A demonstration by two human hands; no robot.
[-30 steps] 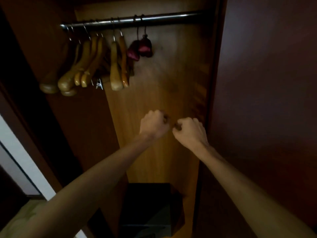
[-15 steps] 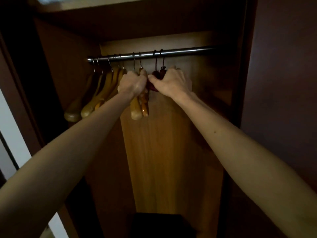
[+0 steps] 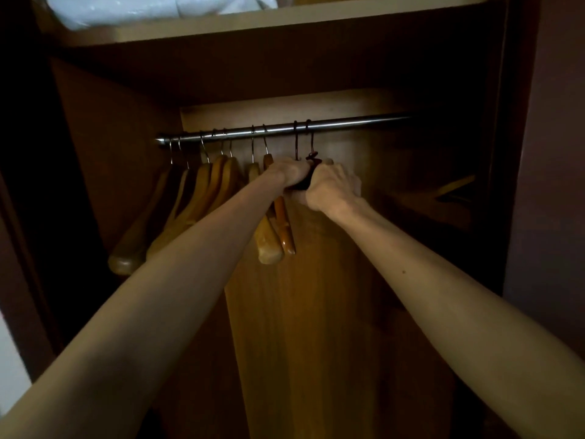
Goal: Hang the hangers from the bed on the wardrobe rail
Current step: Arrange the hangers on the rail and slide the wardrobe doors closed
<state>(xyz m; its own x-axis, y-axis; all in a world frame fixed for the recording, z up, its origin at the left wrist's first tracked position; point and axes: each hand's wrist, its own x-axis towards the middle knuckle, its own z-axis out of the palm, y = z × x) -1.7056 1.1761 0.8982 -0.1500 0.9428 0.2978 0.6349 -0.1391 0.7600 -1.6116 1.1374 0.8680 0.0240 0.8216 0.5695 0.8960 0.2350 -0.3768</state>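
Hanging from the wardrobe rail (image 3: 348, 121): two dark red padded hangers (image 3: 311, 160) on dark hooks, rightmost of the row, their bodies mostly hidden behind the hands; left hand (image 3: 292, 172) curled round the near one, right hand (image 3: 332, 185) curled over the other, both fists touching at the middle. Beside these, to the left: pair of wooden hangers (image 3: 275, 236) on metal hooks, hanging free; further left, a cluster of about five wooden hangers (image 3: 202, 191), close-packed and slanted toward the rail's left end. Right stretch of rail bare. Progress, by judgement: every hanger in view has its hook over the rail, so the hanging looks largely or wholly done; the hands appear to be settling or straightening the last two. The bed is not in view, so whether more hangers wait there cannot be told. Surroundings: wooden back panel (image 3: 300, 312); shelf above (image 3: 285, 20) holding pale wrapped bundles (image 3: 142, 7); dark wardrobe side wall at right (image 3: 544, 185)
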